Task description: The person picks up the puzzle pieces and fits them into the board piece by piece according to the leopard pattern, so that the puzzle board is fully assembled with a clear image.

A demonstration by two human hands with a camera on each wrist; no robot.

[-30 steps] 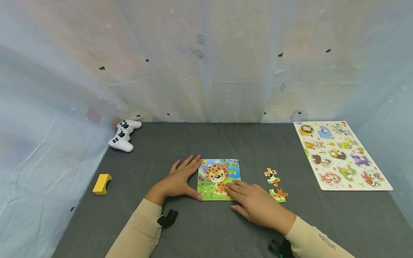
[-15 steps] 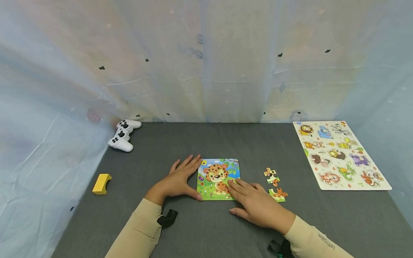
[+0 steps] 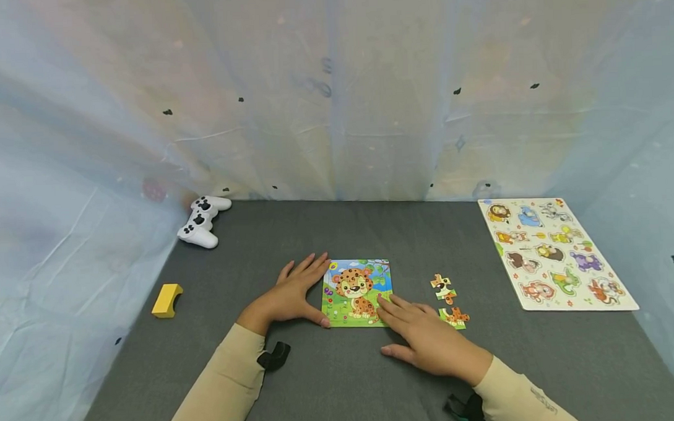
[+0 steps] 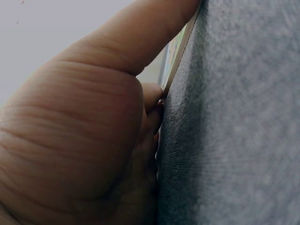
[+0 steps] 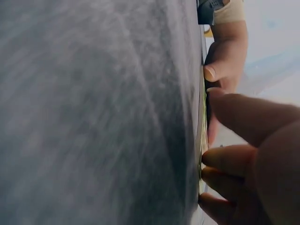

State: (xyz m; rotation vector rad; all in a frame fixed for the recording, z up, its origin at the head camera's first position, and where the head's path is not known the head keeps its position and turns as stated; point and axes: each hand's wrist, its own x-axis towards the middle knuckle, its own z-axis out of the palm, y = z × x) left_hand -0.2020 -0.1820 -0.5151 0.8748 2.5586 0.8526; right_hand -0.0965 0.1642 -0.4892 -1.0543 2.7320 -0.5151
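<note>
A square jigsaw puzzle (image 3: 355,284) with a spotted leopard cub lies flat on the grey cloth in the head view. My left hand (image 3: 290,299) rests along its left edge, fingers spread straight and the thumb at the lower left corner. In the left wrist view the thumb (image 4: 140,33) lies against the puzzle's thin edge (image 4: 180,49). My right hand (image 3: 425,334) has straight fingers touching the puzzle's lower right part, its thumb out over the cloth. Just beyond that hand are two loose groups of puzzle pieces, an upper one (image 3: 443,288) and a lower one (image 3: 455,318).
A white game controller (image 3: 200,221) sits at the back left, with a yellow arch block (image 3: 166,301) nearer on the left. A cream animal puzzle board (image 3: 556,252) lies at the right. Pale sheeting (image 3: 333,111) rises behind the table.
My right hand has slid slightly right and toward me, uncovering more of the puzzle's lower right; its thumb has spread away from the fingers. My left hand stays put.
</note>
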